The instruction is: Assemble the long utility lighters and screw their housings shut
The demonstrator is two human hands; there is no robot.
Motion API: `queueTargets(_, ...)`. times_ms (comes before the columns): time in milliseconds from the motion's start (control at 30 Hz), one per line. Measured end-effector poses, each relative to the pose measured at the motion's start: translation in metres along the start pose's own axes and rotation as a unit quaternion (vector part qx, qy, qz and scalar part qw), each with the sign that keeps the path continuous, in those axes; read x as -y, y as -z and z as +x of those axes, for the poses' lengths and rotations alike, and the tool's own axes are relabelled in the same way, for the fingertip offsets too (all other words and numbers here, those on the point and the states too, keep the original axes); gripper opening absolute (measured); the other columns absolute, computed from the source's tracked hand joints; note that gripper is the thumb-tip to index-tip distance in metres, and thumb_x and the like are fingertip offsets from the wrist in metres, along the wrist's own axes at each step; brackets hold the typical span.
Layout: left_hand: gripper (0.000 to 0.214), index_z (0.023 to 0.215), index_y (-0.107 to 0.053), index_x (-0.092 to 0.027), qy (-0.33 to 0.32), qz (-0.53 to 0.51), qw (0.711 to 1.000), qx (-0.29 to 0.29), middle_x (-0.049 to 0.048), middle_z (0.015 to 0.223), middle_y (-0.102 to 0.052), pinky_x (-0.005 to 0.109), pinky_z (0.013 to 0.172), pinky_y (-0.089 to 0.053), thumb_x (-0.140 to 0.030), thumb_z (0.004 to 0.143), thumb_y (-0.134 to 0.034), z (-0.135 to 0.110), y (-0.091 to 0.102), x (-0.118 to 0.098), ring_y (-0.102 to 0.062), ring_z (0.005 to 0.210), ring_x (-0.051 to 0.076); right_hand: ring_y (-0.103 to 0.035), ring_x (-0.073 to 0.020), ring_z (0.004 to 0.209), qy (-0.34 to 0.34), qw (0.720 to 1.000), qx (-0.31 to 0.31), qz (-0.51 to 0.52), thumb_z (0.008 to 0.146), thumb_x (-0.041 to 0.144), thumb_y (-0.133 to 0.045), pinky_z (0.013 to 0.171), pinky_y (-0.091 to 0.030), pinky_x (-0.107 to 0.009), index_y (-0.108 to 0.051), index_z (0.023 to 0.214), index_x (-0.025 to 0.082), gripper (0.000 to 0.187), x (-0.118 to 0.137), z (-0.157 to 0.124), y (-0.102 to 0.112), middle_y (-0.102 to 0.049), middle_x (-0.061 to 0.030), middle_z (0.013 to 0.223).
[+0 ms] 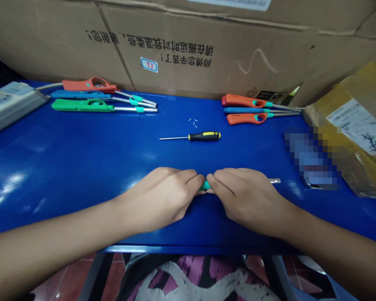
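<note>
Nearer the person than the screwdriver, the left grip and right grip are clasping a long lighter low over the blue counter, knuckles almost touching. Its metal tip is sticking out past the right grip. Just beyond the screwdriver, tiny pins are lying. One trio of lighters is resting well left of the screwdriver, another trio near its right.

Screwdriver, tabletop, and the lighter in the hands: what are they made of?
Screwdriver: thin bright shaft, likely steel; the black-and-yellow handle looks like plastic or rubber. Tabletop: glossy blue, mirrors light; painted or laminated, base unclear. Lighter in the left hand and right hand: teal part looks plastic, shiny tube tip looks metal.
</note>
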State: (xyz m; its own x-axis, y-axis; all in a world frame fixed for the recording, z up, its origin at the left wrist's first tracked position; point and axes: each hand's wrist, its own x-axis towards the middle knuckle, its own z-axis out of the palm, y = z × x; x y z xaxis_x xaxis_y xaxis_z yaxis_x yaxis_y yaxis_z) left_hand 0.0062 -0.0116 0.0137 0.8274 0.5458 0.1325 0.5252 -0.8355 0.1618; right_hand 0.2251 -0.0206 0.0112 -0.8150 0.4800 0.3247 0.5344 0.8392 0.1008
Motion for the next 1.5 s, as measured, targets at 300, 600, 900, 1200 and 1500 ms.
queueTargets(300, 0.028, 0.109, -0.066, -0.021, 0.033, -0.037, 0.999, -0.016, 0.0011, 0.091, -0.07, 0.026, 0.063, -0.049, -0.038, 0.105, -0.044, 0.005, 0.004, 0.018, -0.07, 0.078, 0.017, -0.064, -0.0192, 0.075, -0.087, 0.992, 0.091, 0.024, 0.1, 0.021, -0.048, 0.063, -0.041, -0.032, -0.069, 0.103, 0.015, 0.021, -0.013, 0.0, 0.008, -0.072, -0.0064, 0.091)
queueTargets(600, 0.036, 0.129, -0.059, -0.022, 0.081, 0.005, 0.995, -0.054, 0.0031, 0.109, -0.072, 0.03, 0.076, -0.054, -0.043, 0.1, -0.055, 0.001, 0.007, 0.035, -0.07, 0.097, 0.021, -0.063, -0.0185, 0.079, -0.168, 0.971, 0.149, 0.085, 0.103, 0.03, -0.043, 0.066, -0.036, -0.03, -0.063, 0.095, 0.019, 0.024, -0.052, -0.01, 0.02, -0.069, -0.0034, 0.087)
queueTargets(900, 0.038, 0.132, -0.06, -0.019, 0.08, 0.008, 0.994, -0.073, 0.0113, 0.119, -0.063, 0.043, 0.091, -0.054, -0.039, 0.1, -0.055, 0.006, -0.007, 0.051, -0.061, 0.105, 0.026, -0.061, -0.018, 0.08, -0.219, 0.959, 0.132, 0.127, 0.1, 0.04, -0.049, 0.066, -0.038, -0.03, -0.053, 0.109, 0.024, 0.019, -0.062, -0.008, 0.001, -0.065, -0.0021, 0.103)
queueTargets(1200, 0.039, 0.128, -0.061, -0.017, 0.104, -0.096, 0.984, -0.107, 0.0084, 0.115, -0.067, 0.035, 0.091, -0.054, -0.034, 0.093, -0.066, 0.004, -0.005, 0.055, -0.066, 0.104, 0.023, -0.06, -0.0189, 0.085, -0.201, 0.957, 0.145, 0.149, 0.104, 0.034, -0.036, 0.073, -0.041, -0.031, -0.058, 0.095, 0.022, 0.027, -0.071, -0.009, 0.005, -0.062, -0.0032, 0.096)
queueTargets(1500, 0.026, 0.11, -0.072, -0.018, 0.109, -0.174, 0.969, -0.139, 0.0039, 0.1, -0.072, 0.025, 0.082, -0.051, -0.037, 0.099, -0.058, 0.005, 0.0, 0.05, -0.067, 0.089, 0.015, -0.061, -0.0189, 0.08, -0.187, 0.968, 0.112, 0.125, 0.102, 0.039, -0.043, 0.067, -0.04, -0.03, -0.059, 0.097, 0.024, 0.023, -0.077, -0.016, 0.013, -0.065, -0.0017, 0.092)
